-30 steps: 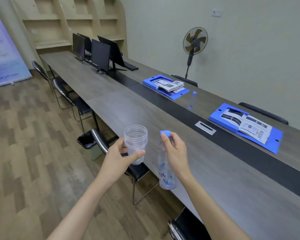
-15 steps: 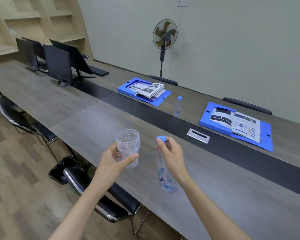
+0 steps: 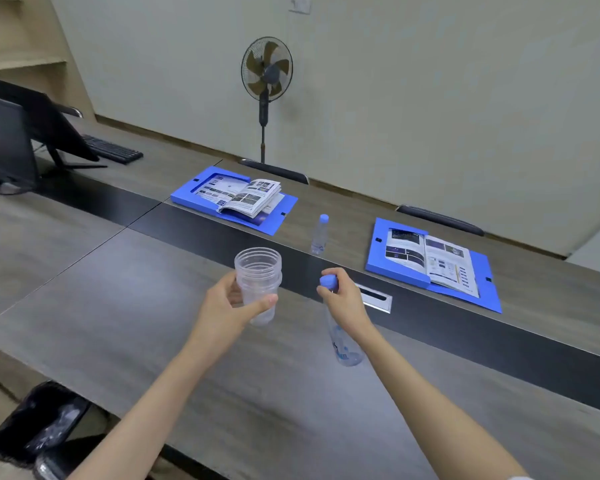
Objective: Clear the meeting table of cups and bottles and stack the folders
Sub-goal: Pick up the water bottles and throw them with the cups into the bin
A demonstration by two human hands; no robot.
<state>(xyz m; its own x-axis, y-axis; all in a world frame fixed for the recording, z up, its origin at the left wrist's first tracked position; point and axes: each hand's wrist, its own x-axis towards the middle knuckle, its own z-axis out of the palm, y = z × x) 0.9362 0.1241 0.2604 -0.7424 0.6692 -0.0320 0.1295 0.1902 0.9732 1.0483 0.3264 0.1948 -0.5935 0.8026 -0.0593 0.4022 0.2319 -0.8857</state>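
My left hand (image 3: 227, 306) grips a stack of clear plastic cups (image 3: 258, 275) above the grey meeting table (image 3: 111, 306). My right hand (image 3: 343, 299) holds a clear water bottle (image 3: 343, 348) by its neck, just under the blue cap; the bottle hangs tilted over the table. A second small bottle with a blue cap (image 3: 320, 234) stands upright across the table's dark centre strip. Two open blue folders lie on the far side, each with a booklet on it: one at the middle (image 3: 234, 199), one at the right (image 3: 433, 261).
Black monitors (image 3: 7, 140) and a keyboard (image 3: 113, 154) stand at the far left. A pedestal fan (image 3: 266, 77) stands by the wall. Chair backs (image 3: 440, 220) show behind the far edge. A black bin (image 3: 35, 424) sits on the floor at lower left. A metal cable hatch (image 3: 376, 299) is set in the strip.
The view has swung right and towards the table. Both hands, still holding the cups and the bottle, now hang over the tabletop rather than over the floor and chairs.
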